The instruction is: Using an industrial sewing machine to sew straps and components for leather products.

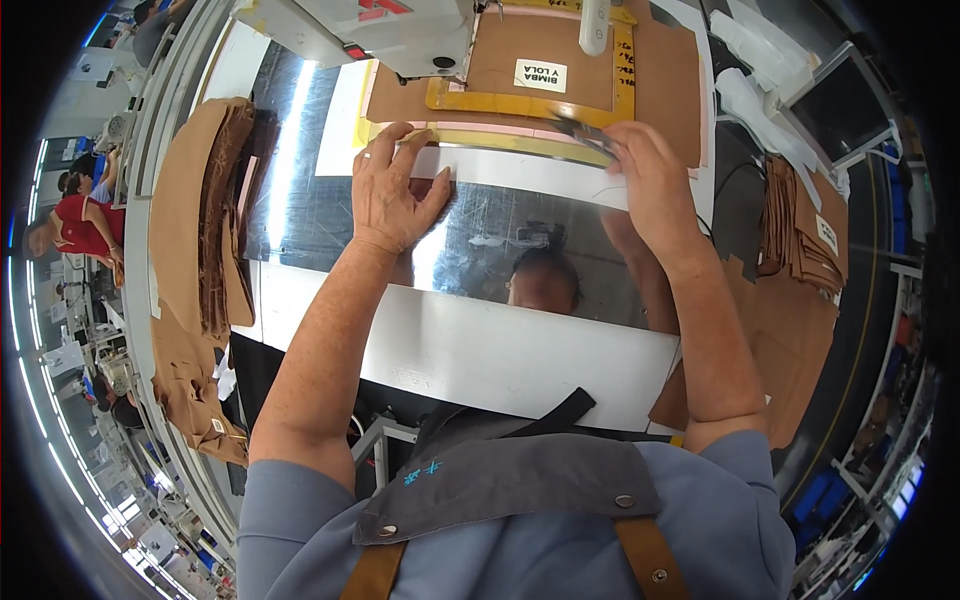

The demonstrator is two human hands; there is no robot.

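My left hand (395, 192) is open, its fingers spread and their tips on the near edge of a yellow-and-pink strip (480, 138). That strip runs along the front of a brown sheet (400, 95) with a yellow frame (480, 101) and a white label (541, 76) on it. My right hand (650, 185) is closed on a pair of thread snips (580, 132), slightly blurred, over the strip's right part. A fine thread seems to hang below the right fingers. Under both hands lie a white sheet (500, 170) and a shiny metal plate (480, 235).
A sewing machine head (400, 40) stands over the sheet's far left. Stacked brown pieces (190, 210) lie at the left, with more brown pieces (800, 225) at the right. A screen (840, 105) stands at the far right. A person in red (85, 225) is off to the left.
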